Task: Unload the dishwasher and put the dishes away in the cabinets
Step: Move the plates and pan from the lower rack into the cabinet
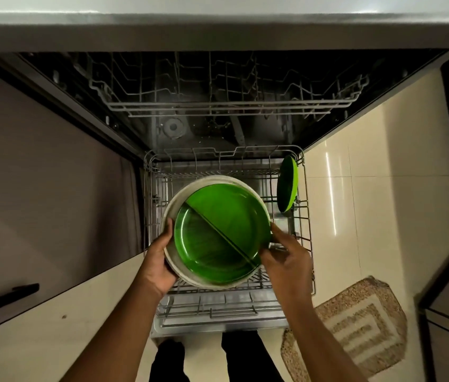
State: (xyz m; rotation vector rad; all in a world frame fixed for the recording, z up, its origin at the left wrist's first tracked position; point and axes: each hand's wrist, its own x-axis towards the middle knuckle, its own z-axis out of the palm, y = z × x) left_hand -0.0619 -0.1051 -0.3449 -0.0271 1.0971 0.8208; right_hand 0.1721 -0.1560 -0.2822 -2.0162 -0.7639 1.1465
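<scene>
Two hands, left and right, clasp opposite rims of stacked plates above the dishwasher rack; stiff, likely slippery, best held at edges.

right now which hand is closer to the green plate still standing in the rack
Right. The right hand grips the stacked plates' right edge, just below the standing green plate; the left hand holds the stack's far left side.
</scene>
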